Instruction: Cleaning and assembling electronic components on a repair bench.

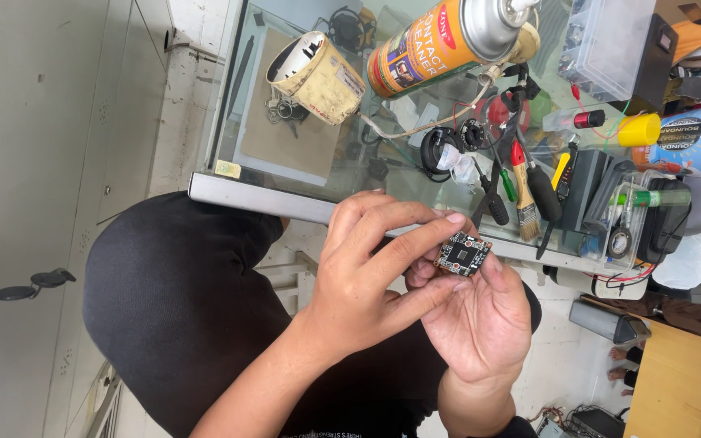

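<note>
Both hands raised mid-frame below the table (302, 207) edge; left hand (367, 268) and right hand (480, 316) grips pinched together on small circuit board (462, 254).

Left hand (367, 268) and right hand (480, 320) meet, fingertips pinched together.

The bench (302, 154) top is glossy glass edged in brushed metal, the spray can (440, 40) shiny metal, the small circuit board (462, 254) seemingly matt black.
</note>
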